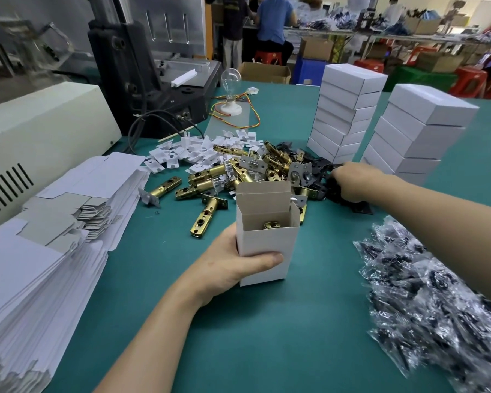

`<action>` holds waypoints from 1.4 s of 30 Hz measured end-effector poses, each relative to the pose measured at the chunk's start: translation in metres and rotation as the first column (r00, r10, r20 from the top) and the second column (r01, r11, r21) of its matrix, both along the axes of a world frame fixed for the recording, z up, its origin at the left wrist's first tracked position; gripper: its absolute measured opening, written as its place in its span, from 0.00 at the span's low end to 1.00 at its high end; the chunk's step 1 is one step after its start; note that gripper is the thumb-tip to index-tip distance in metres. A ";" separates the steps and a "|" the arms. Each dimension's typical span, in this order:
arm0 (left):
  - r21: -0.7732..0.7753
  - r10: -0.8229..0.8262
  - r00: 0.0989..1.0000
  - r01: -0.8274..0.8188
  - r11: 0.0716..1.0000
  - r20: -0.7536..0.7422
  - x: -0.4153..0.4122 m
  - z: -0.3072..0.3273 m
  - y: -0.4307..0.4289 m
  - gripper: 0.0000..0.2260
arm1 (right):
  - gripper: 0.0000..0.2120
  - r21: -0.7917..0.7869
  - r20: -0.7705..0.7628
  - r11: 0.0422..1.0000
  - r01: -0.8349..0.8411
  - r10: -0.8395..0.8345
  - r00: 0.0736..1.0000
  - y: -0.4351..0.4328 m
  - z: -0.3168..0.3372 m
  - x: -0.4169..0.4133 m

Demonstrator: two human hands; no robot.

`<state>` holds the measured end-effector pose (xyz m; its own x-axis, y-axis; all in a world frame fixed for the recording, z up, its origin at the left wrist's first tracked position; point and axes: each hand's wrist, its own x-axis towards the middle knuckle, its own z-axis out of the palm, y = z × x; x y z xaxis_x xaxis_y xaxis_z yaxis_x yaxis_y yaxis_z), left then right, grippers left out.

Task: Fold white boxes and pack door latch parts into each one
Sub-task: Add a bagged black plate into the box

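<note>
Green table (267, 321), seen from above my hands. Far right: two stacks of closed white boxes (349, 109). Left: a fanned stack of flat box blanks (40, 251). Near right: a heap of clear bags (437, 307) of small dark parts. Centre, far of the box: the pile of brass latches (238, 168), with black plates (362, 207) at its right edge.

My left hand (230, 268) grips the open white box (267, 242) upright on the table, thumb across its near face, lid flap standing. One brass latch (271, 224) shows inside. My right hand (355, 180) reaches down into the black plates, fingers curled and hidden; I cannot tell whether it has hold of one.

Risk, as I judge it: the box is tall, light and held low, so a plate dropped against its flap could tip it. A plate tangled with others may also drag extras out of the pile.
</note>
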<state>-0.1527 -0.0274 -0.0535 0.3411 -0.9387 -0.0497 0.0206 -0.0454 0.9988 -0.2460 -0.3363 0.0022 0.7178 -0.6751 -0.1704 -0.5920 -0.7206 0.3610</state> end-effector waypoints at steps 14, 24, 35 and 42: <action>-0.001 -0.009 1.000 0.009 1.000 0.003 0.001 0.000 -0.001 0.23 | 0.16 0.146 0.323 0.984 -0.103 0.051 0.945 0.002 0.026 0.001; 0.004 -0.007 1.000 0.006 1.000 0.017 0.001 0.001 0.000 0.23 | 0.12 0.746 0.663 0.365 -0.557 -0.481 0.574 0.076 0.073 -0.041; 0.008 0.000 0.999 -0.001 1.000 0.053 0.001 0.001 0.001 0.22 | 0.06 0.383 0.887 0.501 -0.776 -0.434 0.157 0.156 0.053 -0.074; 0.013 0.005 0.998 -0.006 1.000 0.065 0.001 0.000 0.000 0.22 | 0.06 0.444 0.854 0.500 -0.744 -0.487 0.183 0.170 0.038 -0.066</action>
<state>-0.1521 -0.0273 -0.0537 0.3489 -0.9363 -0.0396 -0.0437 -0.0585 0.9973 -0.3123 -0.1662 0.0399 0.7430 -0.5648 0.3591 0.1953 -0.3303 -0.9235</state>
